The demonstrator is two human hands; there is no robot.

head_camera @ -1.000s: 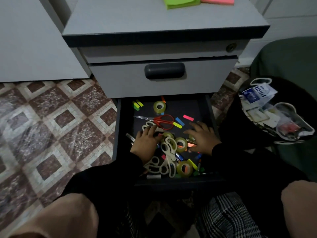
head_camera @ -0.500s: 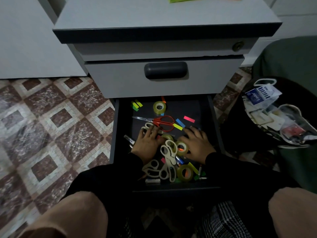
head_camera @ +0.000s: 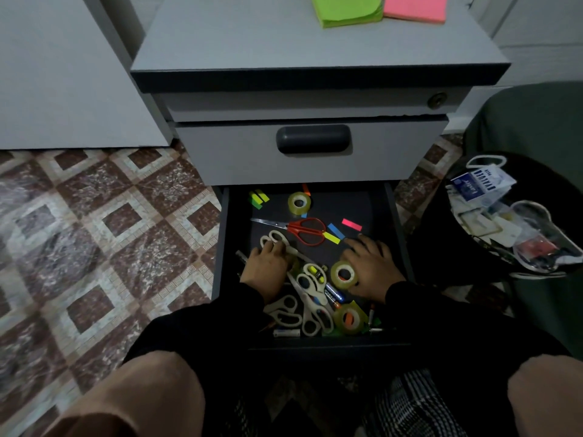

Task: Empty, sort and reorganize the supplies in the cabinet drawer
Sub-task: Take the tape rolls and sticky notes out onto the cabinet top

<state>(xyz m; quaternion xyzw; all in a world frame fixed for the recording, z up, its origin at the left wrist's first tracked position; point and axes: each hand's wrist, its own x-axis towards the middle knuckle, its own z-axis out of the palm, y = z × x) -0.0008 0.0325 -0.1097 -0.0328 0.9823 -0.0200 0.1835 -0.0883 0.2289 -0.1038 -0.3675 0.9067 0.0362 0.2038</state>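
**Bottom drawer, contents unsorted: gathering step**

Item 1. Drawer point(head_camera: 224, 247), pulled out below the cabinet point(head_camera: 315, 58), dark floor, supplies loose inside. I read the job as barely begun: nearly everything is in the drawer.

Item 2. My left hand point(head_camera: 268, 269), at 9 o'clock of the pile, palm down, fingers stretched forward over the loops of white scissors point(head_camera: 274, 239). Whether they curl round a loop I cannot tell.

Item 3. My right hand point(head_camera: 369, 266), at 3 o'clock, palm down, fingers slightly spread and flat on the drawer floor, thumb side touching a tape roll point(head_camera: 344, 274).

Item 4. Between the hands: more white scissors point(head_camera: 310, 283), a second roll point(head_camera: 348, 318) at 6 o'clock, small markers.

Item 5. Far end, 12 o'clock: a third roll point(head_camera: 299, 203), red scissors point(head_camera: 304, 230), coloured flags point(head_camera: 351, 224) scattered apart.

Item 6. Cabinet top: green pad point(head_camera: 347, 9) and pink pad point(head_camera: 416, 6), bare surface beside them.

Handling note, my judgement: sweep both hands inward to bunch the pile, lift scissors by the loops with blades pointing away, carry rolls separately so they do not drop, and collect the thin flags last with a fingertip pinch.
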